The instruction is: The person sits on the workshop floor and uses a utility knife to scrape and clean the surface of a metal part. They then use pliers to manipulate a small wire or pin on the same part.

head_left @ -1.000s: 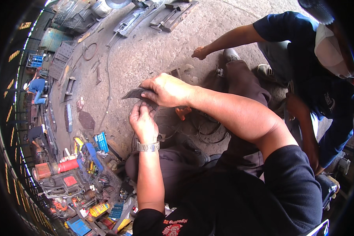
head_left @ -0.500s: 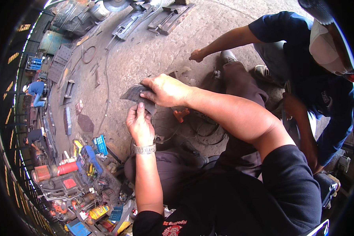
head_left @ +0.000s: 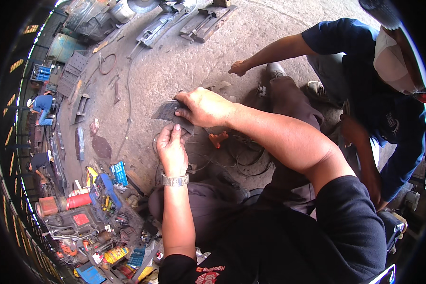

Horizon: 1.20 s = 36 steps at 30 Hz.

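Observation:
A thin, dark grey piece of sheet metal (head_left: 164, 111) with a pointed left end is held up between my two hands. My right hand (head_left: 204, 107) grips its upper edge, thumb over the near face. From below, my left hand (head_left: 172, 149) pinches the lower edge, thumb on the face and fingers partly hidden behind. The left wrist wears a metal-band watch (head_left: 175, 180). Beneath my right forearm lies an orange tool part (head_left: 218, 139), with cable loops (head_left: 251, 158) near it on the floor.
A co-worker (head_left: 341, 42) in a dark blue shirt crouches at the right, one arm stretched over the concrete floor. Lower left is a heap of tools and a blue toolbox (head_left: 104, 194). Metal frames (head_left: 206, 23) and a cut-off saw (head_left: 142, 4) stand at the far side.
Both hands have shifted slightly to the right with the sheet metal, which is turned a little. The grip stays the same. The co-worker has barely moved.

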Available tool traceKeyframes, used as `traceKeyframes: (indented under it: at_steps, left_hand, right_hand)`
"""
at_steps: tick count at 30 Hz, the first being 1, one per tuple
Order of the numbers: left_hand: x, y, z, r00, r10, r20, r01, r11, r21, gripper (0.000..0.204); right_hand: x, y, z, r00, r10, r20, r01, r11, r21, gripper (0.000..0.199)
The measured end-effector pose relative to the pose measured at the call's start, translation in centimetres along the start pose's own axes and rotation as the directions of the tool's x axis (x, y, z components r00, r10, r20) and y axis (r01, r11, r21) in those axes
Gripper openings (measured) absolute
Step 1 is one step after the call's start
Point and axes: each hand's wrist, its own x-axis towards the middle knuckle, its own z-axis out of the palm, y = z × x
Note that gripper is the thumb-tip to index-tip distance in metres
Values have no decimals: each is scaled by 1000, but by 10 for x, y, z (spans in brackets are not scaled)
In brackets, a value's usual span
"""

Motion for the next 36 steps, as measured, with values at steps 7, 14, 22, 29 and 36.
traceKeyframes:
  at_steps: [7,14,22,29,36]
  left_hand:
    - [2,-6,4,997,46,-56,-44,999,26,19]
    - [9,-6,-3,992,53,-114,-55,998,-16,10]
    - [8,-13,-8,992,69,-102,-71,997,-18,11]
    - [6,-7,-5,975,149,-167,-153,988,-7,11]
    - [-2,30,-13,888,399,-229,-395,916,66,11]
  right_hand:
    - [-2,-11,12,1000,-5,-12,6,996,93,39]
    - [-3,-5,13,998,64,5,-64,997,39,32]
    - [-1,-8,15,997,22,70,-19,999,-45,27]
    - [6,-7,24,1000,-7,25,5,999,51,30]
    - [17,-20,22,978,-204,-49,209,965,159,51]
